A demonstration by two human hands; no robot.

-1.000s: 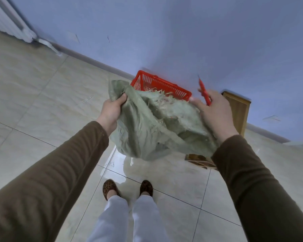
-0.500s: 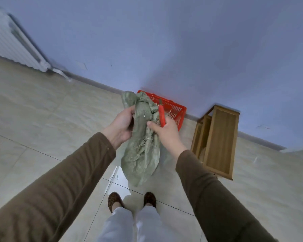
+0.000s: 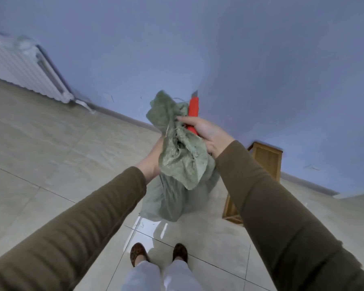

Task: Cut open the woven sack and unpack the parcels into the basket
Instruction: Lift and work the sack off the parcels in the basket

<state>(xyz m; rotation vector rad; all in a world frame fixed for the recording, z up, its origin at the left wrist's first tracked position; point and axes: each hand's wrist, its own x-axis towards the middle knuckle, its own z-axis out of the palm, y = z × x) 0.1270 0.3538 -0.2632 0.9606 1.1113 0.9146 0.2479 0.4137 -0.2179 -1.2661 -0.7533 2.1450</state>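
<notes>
Green woven sack (image 3: 181, 160) hangs crumpled in the air in front of the person, held between both hands above the tiled floor (image 3: 51, 143). Its cut, frayed top is bunched upward and its lower part sags down empty-looking; whether any parcel is inside, I cannot tell. The left hand (image 3: 153, 160) is mostly hidden behind the cloth, so its grip cannot be told exactly, but it seems to support the sack from the side. The right hand (image 3: 206, 133) is closed around a red utility knife (image 3: 193, 114) and at the same time pinches the sack's upper fold with the fingertips (image 3: 180, 119).

The main risk, in my judgement, is the knife: its blade tip looks extended and points up, very close to the cloth and not far from the left hand. If the person pulls or folds the sack while holding the knife, the blade could cut the fabric or a finger. Also the knife may slip, because the same hand does two jobs.

The basket is not visible here; it may be behind the sack. A wooden stool (image 3: 265, 164) stands near the wall (image 3: 261, 59) on the right, and a white radiator (image 3: 23, 68) on the left.
</notes>
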